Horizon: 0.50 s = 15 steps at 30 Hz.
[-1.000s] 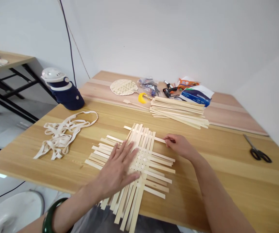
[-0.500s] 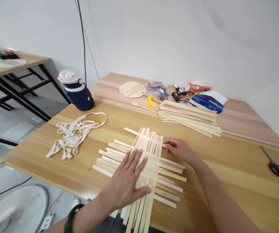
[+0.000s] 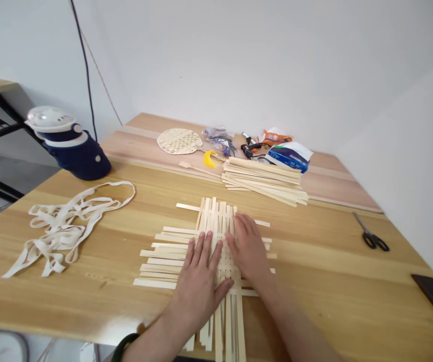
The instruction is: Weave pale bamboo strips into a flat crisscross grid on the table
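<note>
A flat weave of pale bamboo strips (image 3: 216, 221) lies on the wooden table (image 3: 314, 261), its loose ends sticking out on all sides. My left hand (image 3: 199, 281) rests flat on its lower part with the fingers spread. My right hand (image 3: 248, 246) lies flat on the weave just to the right, its fingertips near the upper strips. Neither hand grips a strip. The hands hide the middle of the weave.
A stack of loose bamboo strips (image 3: 263, 181) lies behind the weave. A tangle of cream cloth tape (image 3: 65, 226) is on the left, a navy-and-white cap (image 3: 69, 146) beyond it. Black-handled scissors (image 3: 370, 239) lie right. A round woven fan (image 3: 178, 141) and a blue-and-white packet (image 3: 289, 157) lie farther back.
My right hand has moved from the weave's upper right edge, where it pinched a strip end, onto the weave and lies flat. The whole scene has shifted left in view.
</note>
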Each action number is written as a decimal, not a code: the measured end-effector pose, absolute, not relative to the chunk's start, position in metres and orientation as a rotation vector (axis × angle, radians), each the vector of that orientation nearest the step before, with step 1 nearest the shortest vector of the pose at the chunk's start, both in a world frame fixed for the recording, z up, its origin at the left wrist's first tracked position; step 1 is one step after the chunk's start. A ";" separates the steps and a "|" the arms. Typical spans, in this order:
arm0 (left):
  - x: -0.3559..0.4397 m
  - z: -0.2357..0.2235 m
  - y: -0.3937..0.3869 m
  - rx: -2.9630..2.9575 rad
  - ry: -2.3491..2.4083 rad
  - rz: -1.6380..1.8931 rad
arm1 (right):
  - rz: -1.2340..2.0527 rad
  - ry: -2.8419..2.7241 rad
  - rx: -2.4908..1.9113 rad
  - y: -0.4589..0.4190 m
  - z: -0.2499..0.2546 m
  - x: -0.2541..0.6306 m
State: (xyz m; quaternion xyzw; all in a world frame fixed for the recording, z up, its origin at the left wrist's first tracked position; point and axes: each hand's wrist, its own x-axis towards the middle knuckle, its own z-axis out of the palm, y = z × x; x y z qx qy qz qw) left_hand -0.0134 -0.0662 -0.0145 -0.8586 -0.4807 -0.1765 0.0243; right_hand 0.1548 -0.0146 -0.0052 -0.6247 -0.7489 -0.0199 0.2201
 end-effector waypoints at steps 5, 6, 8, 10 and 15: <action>-0.028 0.001 -0.034 -2.640 -1.480 -0.609 | -0.139 -2.134 -1.767 -0.022 -0.016 0.140; -0.030 0.003 -0.024 -2.610 -1.507 -0.614 | -0.146 -2.132 -1.776 -0.021 -0.014 0.140; -0.032 0.003 -0.005 -2.554 -1.568 -0.590 | -0.166 -2.119 -1.795 -0.018 -0.010 0.143; -0.032 -0.001 0.008 -2.518 -1.635 -0.534 | -0.183 -2.101 -1.816 -0.013 -0.010 0.144; -0.028 -0.011 0.013 -2.527 -1.684 -0.474 | -0.170 -2.070 -1.816 -0.006 -0.024 0.144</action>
